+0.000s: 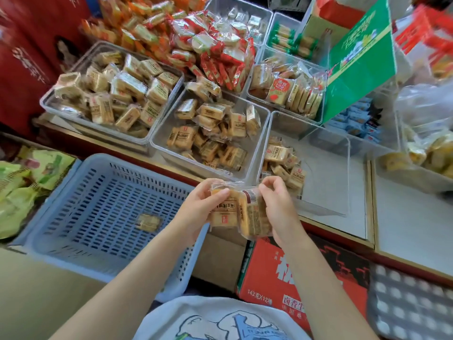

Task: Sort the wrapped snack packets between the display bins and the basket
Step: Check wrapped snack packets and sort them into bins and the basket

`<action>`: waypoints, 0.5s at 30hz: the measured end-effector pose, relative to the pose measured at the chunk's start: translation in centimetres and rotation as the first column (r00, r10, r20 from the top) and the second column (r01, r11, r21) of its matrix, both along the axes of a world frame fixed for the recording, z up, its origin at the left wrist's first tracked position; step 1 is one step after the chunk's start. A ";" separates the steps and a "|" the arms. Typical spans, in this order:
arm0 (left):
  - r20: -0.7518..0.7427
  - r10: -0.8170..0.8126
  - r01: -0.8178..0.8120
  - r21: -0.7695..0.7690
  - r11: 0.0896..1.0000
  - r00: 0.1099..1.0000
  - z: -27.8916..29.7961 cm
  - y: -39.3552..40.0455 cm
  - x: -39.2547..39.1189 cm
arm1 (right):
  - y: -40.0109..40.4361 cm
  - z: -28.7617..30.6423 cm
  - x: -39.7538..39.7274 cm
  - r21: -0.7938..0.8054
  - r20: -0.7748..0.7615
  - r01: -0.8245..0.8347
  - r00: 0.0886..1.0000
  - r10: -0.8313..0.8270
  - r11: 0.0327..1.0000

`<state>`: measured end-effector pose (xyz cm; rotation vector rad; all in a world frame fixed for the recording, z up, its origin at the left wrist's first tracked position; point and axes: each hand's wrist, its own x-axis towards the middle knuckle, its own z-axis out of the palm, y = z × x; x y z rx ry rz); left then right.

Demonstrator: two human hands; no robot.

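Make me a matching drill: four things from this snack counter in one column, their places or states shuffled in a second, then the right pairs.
Things:
1. blue basket
2. green carton
3. red box
4. wrapped packets

Places or states:
A. on the floor below the counter, under the hands
B. held between the left hand and right hand
C. holding a single packet, left of the hands
D. tilted over the clear bins at the back right

Pairs: 1-C, 2-D, 3-A, 4-B
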<state>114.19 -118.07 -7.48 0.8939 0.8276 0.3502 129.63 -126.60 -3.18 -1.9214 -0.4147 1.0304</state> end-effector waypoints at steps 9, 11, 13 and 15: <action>0.045 0.038 -0.043 0.104 0.994 0.998 1.0 -1.6 0.0 | -1.6 2.1 -0.4 0.028 0.028 -0.275 0.961 0.274 0.961; 0.033 0.009 -0.014 0.142 0.990 0.999 1.2 -2.3 0.3 | -2.1 2.0 0.1 0.020 0.079 -0.289 0.955 0.286 0.957; 0.001 -0.008 0.008 0.177 0.984 1.000 1.1 -2.8 0.4 | -2.4 1.7 0.4 0.035 0.091 -0.285 0.955 0.281 0.958; -0.015 0.018 -0.015 0.173 0.985 1.000 1.2 -3.3 0.4 | -2.4 1.3 0.5 0.039 0.136 -0.283 0.952 0.275 0.958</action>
